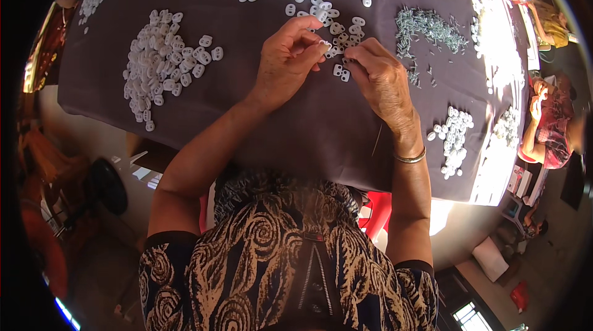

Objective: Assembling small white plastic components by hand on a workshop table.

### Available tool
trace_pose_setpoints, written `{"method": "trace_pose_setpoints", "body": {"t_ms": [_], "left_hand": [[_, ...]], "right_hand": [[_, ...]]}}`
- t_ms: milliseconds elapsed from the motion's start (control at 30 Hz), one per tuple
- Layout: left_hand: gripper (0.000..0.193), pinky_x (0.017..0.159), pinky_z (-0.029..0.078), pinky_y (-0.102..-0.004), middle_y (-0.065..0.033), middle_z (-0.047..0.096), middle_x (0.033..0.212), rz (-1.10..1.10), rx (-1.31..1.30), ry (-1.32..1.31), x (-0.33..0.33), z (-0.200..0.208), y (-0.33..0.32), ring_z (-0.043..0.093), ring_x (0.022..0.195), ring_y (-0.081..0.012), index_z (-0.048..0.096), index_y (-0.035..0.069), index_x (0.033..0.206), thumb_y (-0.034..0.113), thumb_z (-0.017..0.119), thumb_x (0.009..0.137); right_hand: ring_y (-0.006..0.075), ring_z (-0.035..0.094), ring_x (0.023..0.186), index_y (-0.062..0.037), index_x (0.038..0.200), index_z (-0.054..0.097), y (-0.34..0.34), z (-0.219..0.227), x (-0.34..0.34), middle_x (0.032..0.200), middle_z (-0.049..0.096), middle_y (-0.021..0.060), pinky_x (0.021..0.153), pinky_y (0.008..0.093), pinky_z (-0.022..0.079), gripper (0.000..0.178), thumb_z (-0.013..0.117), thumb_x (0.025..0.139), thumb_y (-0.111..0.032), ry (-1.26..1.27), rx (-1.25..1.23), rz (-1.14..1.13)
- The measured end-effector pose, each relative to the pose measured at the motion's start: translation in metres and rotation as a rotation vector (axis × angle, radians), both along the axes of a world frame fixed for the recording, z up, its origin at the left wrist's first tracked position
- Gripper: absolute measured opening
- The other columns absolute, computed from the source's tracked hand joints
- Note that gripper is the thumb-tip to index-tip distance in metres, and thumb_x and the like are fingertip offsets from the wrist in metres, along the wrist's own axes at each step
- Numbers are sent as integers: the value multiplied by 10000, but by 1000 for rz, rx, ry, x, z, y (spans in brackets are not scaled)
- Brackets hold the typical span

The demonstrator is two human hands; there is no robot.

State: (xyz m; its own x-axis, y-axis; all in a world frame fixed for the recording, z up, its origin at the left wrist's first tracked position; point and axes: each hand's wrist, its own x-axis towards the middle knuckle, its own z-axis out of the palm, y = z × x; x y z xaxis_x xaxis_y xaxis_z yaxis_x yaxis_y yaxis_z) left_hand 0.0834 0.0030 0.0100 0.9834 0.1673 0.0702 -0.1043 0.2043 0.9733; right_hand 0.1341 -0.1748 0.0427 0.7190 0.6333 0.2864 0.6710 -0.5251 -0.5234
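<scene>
Pieces [358,21]: spread upper centre, likely for easy reach
Left hand [287,59]: fingers pinching one white piece [325,46], presumably steadying it
Right hand [378,73]: fingers curled nearby; contents, can't tell

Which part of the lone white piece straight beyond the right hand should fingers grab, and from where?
Probably the opposite outer edges of the white piece, pinched from above, coming from the person's near side. Its holed face shows upward, so it seems to lie flat, leaving the rim to catch; no other piece touches it, so there's room around it.
</scene>
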Motion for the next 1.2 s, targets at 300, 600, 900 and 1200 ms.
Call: {"method": "trace_pose_setpoints", "body": {"t_ms": [300,600,900,1200], "left_hand": [[298,570,475,-211,-28,594,824,-2,14,0,-1,-1,-1,556,682,-71,527,34,1131,-11,621,852],[287,555,478,-195,-10,584,792,8,47,-9,1,-2,0,564,660,-51,534,46,1101,12,629,832],[289,532,466,-182,-11,595,786,16,75,-16,0,-3,-1,575,660,-49,535,56,1098,19,637,829],[295,526,456,-177,-4,594,781,11,99,-37,1,-2,0,565,643,-41,529,52,1101,3,630,829]], "right_hand": [[234,601,688,-41,885,635,-2,-11,3,808,580,66,598,319,469,180,682,725,29,-37,88,16],[253,597,688,-62,859,631,1,-24,-4,849,571,64,623,354,496,150,672,740,21,-188,52,-82],[176,549,608,-45,853,622,1,-15,-6,734,549,51,567,284,458,158,689,734,34,-9,164,-82],[136,550,614,-40,839,638,-9,-10,-3,771,582,39,555,258,449,182,685,699,66,21,155,-3]]}}
